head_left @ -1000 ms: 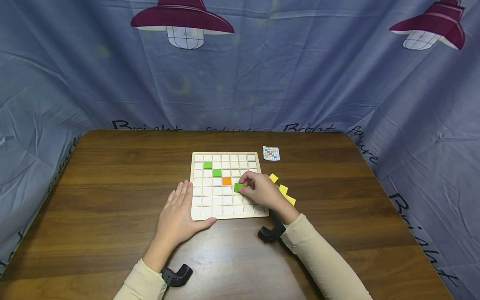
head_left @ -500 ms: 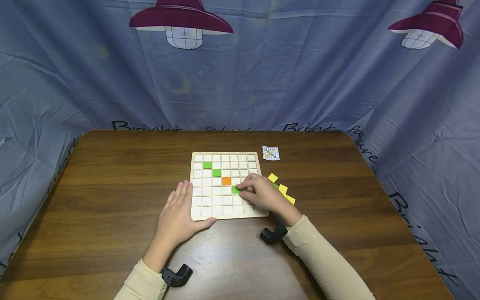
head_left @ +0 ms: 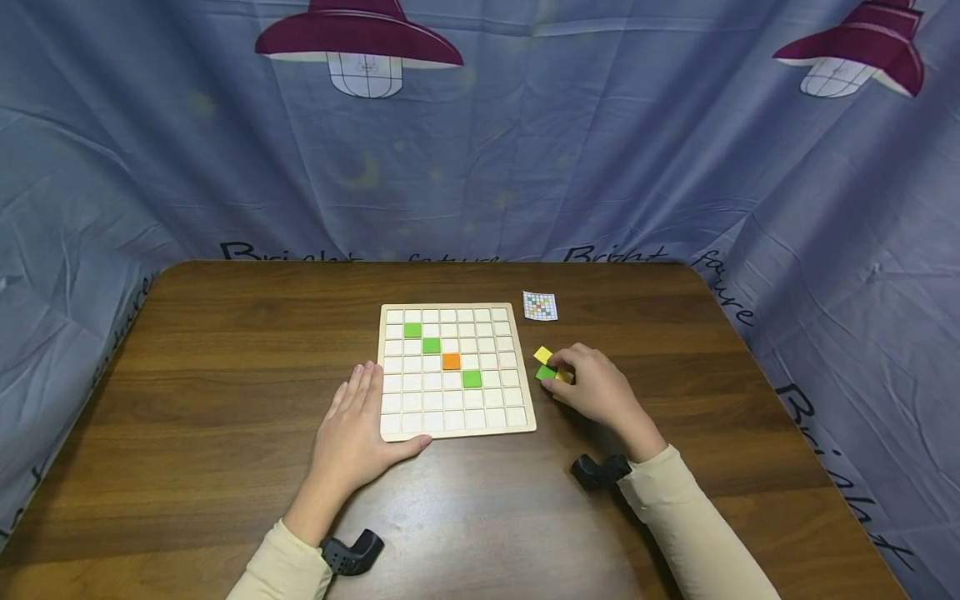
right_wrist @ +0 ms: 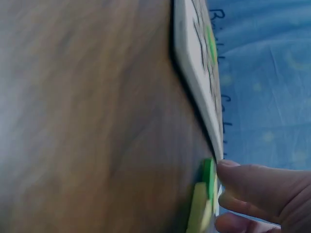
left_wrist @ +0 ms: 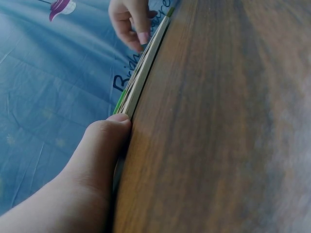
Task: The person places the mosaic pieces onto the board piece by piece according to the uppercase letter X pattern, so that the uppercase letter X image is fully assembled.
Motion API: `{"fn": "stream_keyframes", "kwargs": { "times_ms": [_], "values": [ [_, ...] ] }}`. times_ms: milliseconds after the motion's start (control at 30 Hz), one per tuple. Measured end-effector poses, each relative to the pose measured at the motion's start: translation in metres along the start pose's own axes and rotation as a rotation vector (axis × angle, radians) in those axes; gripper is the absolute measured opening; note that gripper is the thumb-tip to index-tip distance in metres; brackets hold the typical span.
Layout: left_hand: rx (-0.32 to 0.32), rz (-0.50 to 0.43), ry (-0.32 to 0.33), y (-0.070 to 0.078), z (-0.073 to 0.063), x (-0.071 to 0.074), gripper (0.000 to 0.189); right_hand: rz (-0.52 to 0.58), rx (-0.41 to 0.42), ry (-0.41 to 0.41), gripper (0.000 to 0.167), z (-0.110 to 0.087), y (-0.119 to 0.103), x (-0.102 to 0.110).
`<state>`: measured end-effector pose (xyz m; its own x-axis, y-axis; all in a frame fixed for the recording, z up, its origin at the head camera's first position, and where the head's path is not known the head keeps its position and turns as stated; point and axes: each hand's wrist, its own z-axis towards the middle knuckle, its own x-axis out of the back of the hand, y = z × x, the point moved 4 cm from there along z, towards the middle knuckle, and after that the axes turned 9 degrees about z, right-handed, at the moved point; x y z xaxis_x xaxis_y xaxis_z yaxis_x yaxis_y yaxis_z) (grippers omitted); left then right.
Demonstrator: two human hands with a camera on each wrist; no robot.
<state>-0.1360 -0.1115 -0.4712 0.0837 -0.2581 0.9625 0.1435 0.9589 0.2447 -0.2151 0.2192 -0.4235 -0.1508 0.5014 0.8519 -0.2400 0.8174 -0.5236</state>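
Head view: three green tiles (head_left: 431, 345) and an orange tile (head_left: 451, 362) are seated in the grid board (head_left: 433, 401), touched along its side by the outstretched left hand (head_left: 352, 433); loose tiles (head_left: 542, 356) are part-hidden by the curved right hand (head_left: 596, 390). Left wrist: the board is seen edge-on. Right wrist: tiles are cropped beside that hand, any grip unclear.

The head view looks forward and down; both close, low wrist views share the board (head_left: 452, 382).

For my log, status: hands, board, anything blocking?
Left hand touching cream gridded square board. Right hand at loose green and yellow square tiles, grip unclear. Board: three green square tiles, one orange. No obstruction seen.
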Motion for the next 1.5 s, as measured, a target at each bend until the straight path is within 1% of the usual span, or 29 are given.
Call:
{"fn": "stream_keyframes", "kwargs": {
  "times_ms": [100,300,433,500,600,700,833,900,1033,1133,1267,1500],
  "values": [
    [0.002,-0.001,-0.001,0.000,0.000,0.000,0.132,-0.012,-0.016,-0.004,0.030,-0.002,0.005,0.000],
    [0.004,-0.001,0.001,-0.001,0.000,0.000,0.131,-0.016,-0.044,0.004,0.033,-0.001,0.007,-0.004],
    [0.002,-0.004,0.001,0.000,0.000,0.000,0.131,0.007,-0.036,0.010,0.026,0.001,0.006,-0.006],
    [0.001,-0.005,0.000,0.000,0.000,0.000,0.131,0.039,-0.026,0.007,0.021,0.002,0.005,-0.006],
    [0.000,-0.002,-0.001,0.000,0.000,0.000,0.131,0.115,-0.003,0.005,0.017,0.005,0.002,-0.006],
    [0.000,0.002,-0.002,0.000,0.000,0.000,0.131,0.227,0.008,0.004,0.015,0.007,-0.004,-0.006],
    [0.000,-0.001,-0.001,0.000,0.000,0.000,0.131,0.371,0.027,-0.024,0.015,0.008,-0.019,-0.012],
    [0.001,-0.006,-0.002,0.000,0.000,0.000,0.131,0.398,0.048,-0.054,0.015,0.009,-0.027,-0.018],
    [0.004,-0.007,-0.010,0.000,0.000,0.000,0.131,0.390,0.091,-0.112,0.015,0.009,-0.041,-0.031],
    [0.004,-0.005,-0.008,0.000,0.000,0.000,0.131,0.371,0.100,-0.134,0.014,0.010,-0.047,-0.038],
    [0.004,-0.007,-0.005,0.000,0.000,0.000,0.132,0.346,0.115,-0.130,0.014,0.009,-0.050,-0.042],
    [0.005,-0.007,-0.008,0.000,0.000,0.000,0.131,0.330,0.170,-0.126,0.011,0.005,-0.049,-0.043]
  ]
}}
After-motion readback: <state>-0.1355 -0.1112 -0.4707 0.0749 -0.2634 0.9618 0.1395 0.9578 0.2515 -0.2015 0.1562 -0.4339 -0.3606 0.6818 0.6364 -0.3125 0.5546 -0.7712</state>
